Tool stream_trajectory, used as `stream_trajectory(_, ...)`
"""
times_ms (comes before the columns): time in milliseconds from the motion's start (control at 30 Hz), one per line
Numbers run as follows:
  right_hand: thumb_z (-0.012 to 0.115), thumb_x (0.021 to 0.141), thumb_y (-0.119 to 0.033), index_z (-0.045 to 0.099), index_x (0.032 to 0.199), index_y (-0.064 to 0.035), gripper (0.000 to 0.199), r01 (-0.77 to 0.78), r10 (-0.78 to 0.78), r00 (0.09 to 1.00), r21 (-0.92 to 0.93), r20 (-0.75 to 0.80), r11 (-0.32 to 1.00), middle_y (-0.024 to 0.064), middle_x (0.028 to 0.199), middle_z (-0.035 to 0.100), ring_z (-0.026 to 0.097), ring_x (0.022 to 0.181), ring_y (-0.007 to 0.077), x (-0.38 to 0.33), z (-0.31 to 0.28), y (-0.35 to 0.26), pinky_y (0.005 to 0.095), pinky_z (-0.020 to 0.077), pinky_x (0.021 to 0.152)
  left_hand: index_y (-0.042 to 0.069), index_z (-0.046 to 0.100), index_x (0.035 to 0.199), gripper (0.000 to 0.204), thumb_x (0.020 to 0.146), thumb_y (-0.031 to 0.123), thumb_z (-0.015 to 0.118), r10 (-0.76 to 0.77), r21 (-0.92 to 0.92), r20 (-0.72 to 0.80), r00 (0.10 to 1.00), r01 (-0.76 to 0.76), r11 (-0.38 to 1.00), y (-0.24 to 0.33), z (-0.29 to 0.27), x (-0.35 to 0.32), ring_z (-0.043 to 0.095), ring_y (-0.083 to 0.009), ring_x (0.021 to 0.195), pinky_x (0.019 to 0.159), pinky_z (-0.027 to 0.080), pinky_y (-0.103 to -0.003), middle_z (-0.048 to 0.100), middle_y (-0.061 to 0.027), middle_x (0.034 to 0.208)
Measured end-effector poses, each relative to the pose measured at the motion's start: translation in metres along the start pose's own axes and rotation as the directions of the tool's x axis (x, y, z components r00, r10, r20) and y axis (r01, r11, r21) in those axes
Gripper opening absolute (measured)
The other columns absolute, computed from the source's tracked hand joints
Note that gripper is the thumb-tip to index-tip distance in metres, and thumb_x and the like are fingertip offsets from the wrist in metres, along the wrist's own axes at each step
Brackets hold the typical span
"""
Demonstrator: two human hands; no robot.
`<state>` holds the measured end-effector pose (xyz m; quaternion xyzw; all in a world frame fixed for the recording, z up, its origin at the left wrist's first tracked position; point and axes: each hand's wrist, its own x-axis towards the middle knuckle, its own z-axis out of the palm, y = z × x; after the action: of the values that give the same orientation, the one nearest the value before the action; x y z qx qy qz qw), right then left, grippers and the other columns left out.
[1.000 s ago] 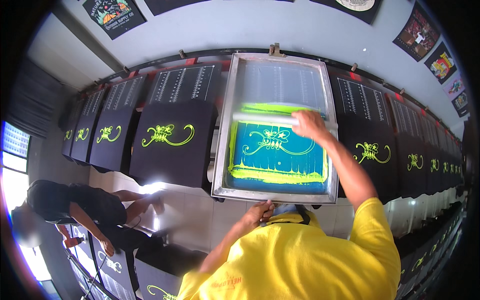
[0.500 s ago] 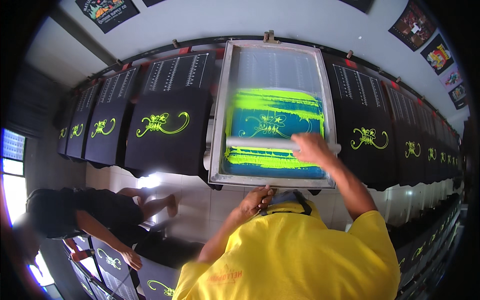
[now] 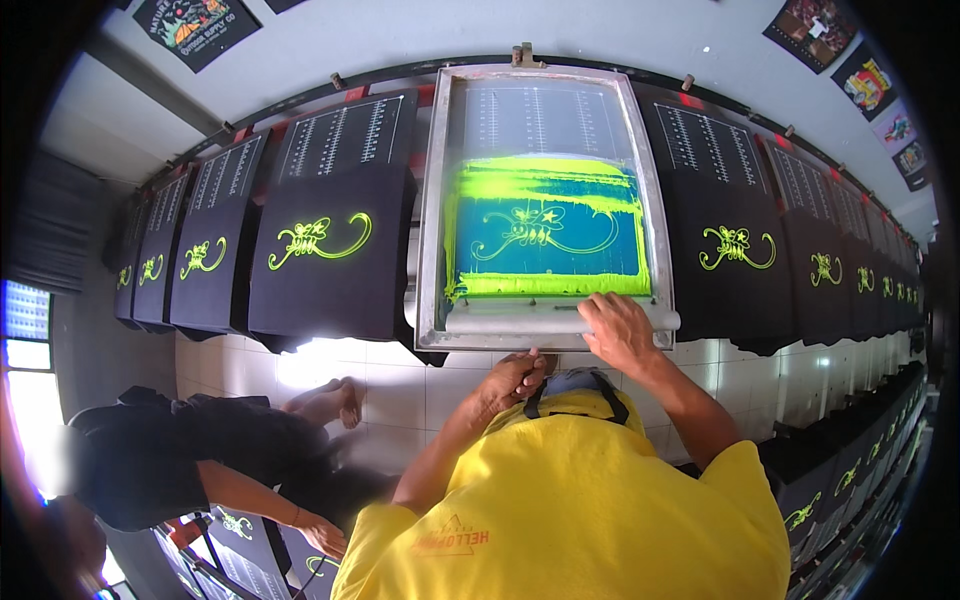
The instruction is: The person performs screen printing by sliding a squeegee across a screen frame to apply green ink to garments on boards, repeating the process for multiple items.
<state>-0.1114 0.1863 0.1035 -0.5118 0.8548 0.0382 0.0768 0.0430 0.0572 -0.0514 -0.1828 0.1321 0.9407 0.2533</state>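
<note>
My right hand (image 3: 620, 332) is partly closed over the squeegee (image 3: 530, 318) near its right end, the rest lying along the frame (image 3: 433, 200)'s near end, presumably clear of the ink (image 3: 545, 284). My left hand (image 3: 513, 378) curls at the near edge, perhaps for steadying; I can't tell whether it grips anything. Ink borders the mesh (image 3: 535, 118)'s design (image 3: 540, 235). Black shirts (image 3: 330, 305) flank the frame, apparently spread flat so prints stay smooth.

The right hand (image 3: 618, 332) hides part of the grey squeegee (image 3: 515, 318). The lower edge cuts off the yellow shirt (image 3: 575, 510).
</note>
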Motion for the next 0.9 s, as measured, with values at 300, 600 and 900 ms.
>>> stream_trajectory(300,0.079,0.072,-0.017,0.059,0.103,-0.0067,0.039,-0.028,0.025,0.999,-0.088,-0.034,0.996,0.0064,0.1,0.06,0.06,0.097,0.0267,0.017,0.011,0.005,0.0394,0.0506,0.085,0.011,0.047,0.084,0.035,0.106,0.037,0.041,0.013,0.026,-0.014,1.0,-0.012,1.0,-0.005,-0.004,0.003,0.03,-0.0086,0.041,0.037,0.023,-0.024,0.042,0.0004,0.056)
stream_trajectory(600,0.078,0.07,-0.015,0.059,0.102,-0.0059,0.038,0.004,-0.008,0.999,-0.086,-0.045,0.996,0.0091,0.098,0.061,0.062,0.092,0.0286,0.012,0.015,0.007,0.0416,0.0525,0.08,0.006,0.056,0.09,0.036,0.107,0.033,0.04,0.187,0.378,-0.111,0.976,-0.132,0.916,0.004,0.021,-0.014,0.039,-0.0108,0.044,0.042,0.031,-0.024,0.048,-0.0014,0.058)
stream_trajectory(900,0.072,0.074,-0.011,0.06,0.105,-0.0043,0.034,0.0,-0.003,0.998,-0.049,-0.07,0.999,0.0115,0.101,0.063,0.064,0.09,0.0295,0.015,0.015,0.011,0.0418,0.0552,0.073,0.013,0.064,0.121,0.051,0.071,0.016,0.073,0.535,0.73,0.462,0.708,0.039,-0.683,0.132,0.057,-0.08,0.043,-0.031,0.126,0.103,0.034,-0.049,0.054,-0.0104,0.125)
